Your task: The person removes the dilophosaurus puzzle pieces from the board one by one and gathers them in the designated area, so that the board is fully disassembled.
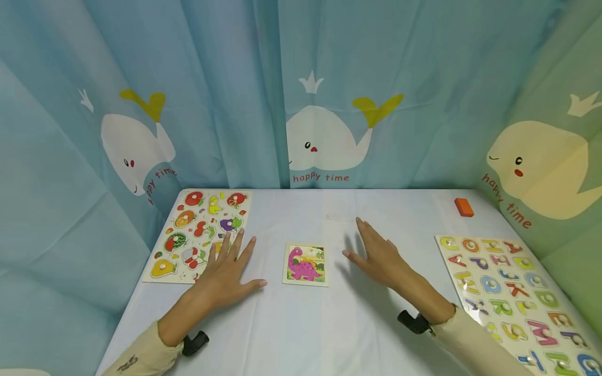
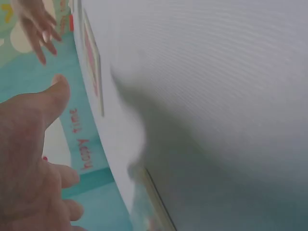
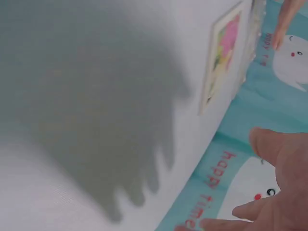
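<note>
Between the two hands lies a small square dinosaur puzzle [image 1: 305, 264] with a pink long-necked dinosaur in a pale frame, flat on the white table. My left hand [image 1: 226, 279] is to its left with fingers spread, overlapping the near right corner of the fruit puzzle board [image 1: 164, 245] in the head view. To the right of the dinosaur puzzle, my right hand [image 1: 381, 258] hovers with straight fingers and the thumb apart, its shadow falling on the table. Both hands hold nothing. From the side, the dinosaur puzzle [image 3: 222, 55] appears beyond the right thumb in the right wrist view.
An alphabet puzzle board [image 1: 505, 292] with knobbed letters lies on the right side of the table [image 1: 338, 334]. Behind it, near the far right corner, is an orange block [image 1: 464, 207]. Curtains [image 1: 423, 130] printed with whales enclose the back and sides.
</note>
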